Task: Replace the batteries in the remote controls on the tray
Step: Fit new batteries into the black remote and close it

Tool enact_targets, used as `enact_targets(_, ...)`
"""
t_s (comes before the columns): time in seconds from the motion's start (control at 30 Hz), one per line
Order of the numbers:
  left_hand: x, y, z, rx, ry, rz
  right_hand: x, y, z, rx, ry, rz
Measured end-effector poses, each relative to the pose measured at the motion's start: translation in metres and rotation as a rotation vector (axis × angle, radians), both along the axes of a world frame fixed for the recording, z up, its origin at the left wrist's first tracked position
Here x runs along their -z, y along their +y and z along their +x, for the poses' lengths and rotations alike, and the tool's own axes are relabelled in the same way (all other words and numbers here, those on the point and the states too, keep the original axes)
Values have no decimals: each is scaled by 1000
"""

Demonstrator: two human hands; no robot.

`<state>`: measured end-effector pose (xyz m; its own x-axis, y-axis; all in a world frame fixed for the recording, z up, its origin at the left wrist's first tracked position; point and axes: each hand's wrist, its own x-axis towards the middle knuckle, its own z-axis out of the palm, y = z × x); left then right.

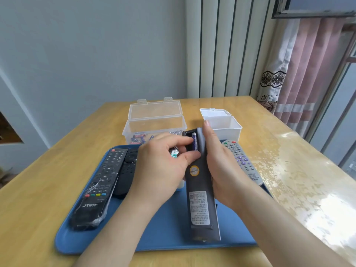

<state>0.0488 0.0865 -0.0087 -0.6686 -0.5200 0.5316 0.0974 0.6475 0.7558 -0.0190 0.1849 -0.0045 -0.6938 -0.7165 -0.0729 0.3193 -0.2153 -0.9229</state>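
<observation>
My right hand [217, 166] grips a long dark grey remote [200, 199], held face down over the blue tray [167, 234]. Its battery compartment at the far end is uncovered, and a purple battery [195, 143] lies in it. My left hand [163, 160] has its fingers curled at the compartment, the fingertips on the battery and the thumb against the remote's side. A small object with a white and green end [174, 152] sits under the left fingers; I cannot tell what it is.
On the tray lie a black plastic-wrapped remote [100, 187], a smaller black remote [127, 172] and a grey remote with purple buttons [243, 160]. Behind stand a clear lidded box of batteries [154, 128] and a white open box [223, 126] on the wooden table [38, 189].
</observation>
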Motion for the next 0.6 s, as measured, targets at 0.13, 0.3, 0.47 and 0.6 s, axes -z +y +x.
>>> enact_targets(0.13, -3, -9, 0, 141, -22, 492, -2, -2, 8, -44, 82, 26)
enact_targets(0.3, -4, -8, 1, 264, -17, 730, -3, -3, 8, -69, 107, 59)
enact_targets(0.47, -6, -7, 2, 268, 3, 620, -5, -3, 5, -79, 62, 22)
enact_targets(0.6, -5, -2, 3, 80, 71, 135, -4, -3, 2, -73, -44, 1)
